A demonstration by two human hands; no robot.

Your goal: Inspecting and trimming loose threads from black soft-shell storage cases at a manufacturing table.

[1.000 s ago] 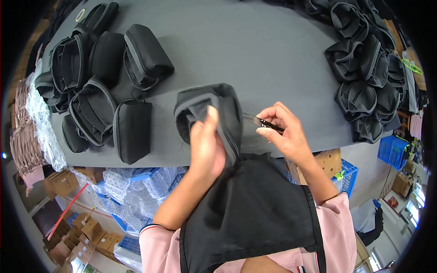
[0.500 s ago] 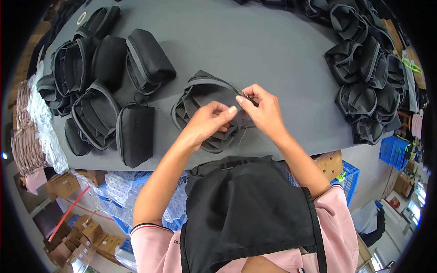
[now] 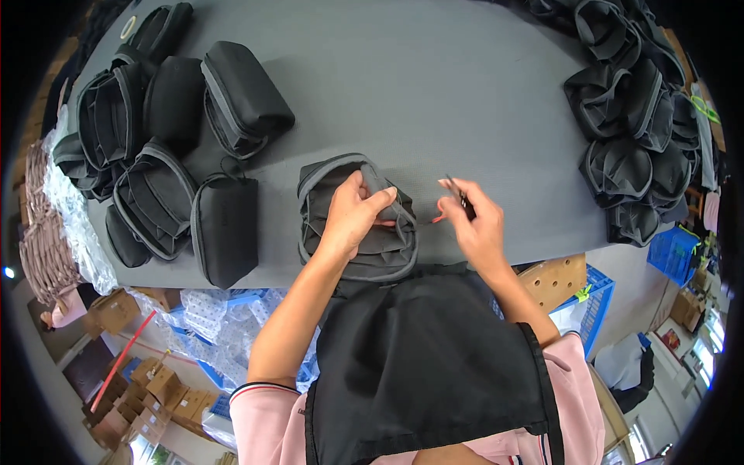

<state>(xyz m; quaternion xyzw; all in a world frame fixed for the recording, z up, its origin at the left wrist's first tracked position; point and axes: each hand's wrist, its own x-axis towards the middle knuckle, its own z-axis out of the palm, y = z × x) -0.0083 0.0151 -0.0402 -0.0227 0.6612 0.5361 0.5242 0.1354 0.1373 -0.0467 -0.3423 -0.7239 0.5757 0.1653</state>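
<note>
An unzipped black pouch with grey edging lies near the table's front edge, its mouth facing up. My left hand is closed on its right rim, thumb outside and fingers reaching into the opening. Just right of the pouch, my right hand is closed around small dark thread snips, whose details are partly hidden by the fingers. A small red bit shows between that hand and the pouch; what it is I cannot make out.
Several similar pouches stand and lie at the left of the grey table. More open pouches are heaped along the right edge. Below the front edge are a blue crate and clear plastic wrapping.
My right hand has moved away from the pouch rim, to the right and nearer me, with the snips. The pouch has turned and shifted slightly toward me; my left hand still grips it.
</note>
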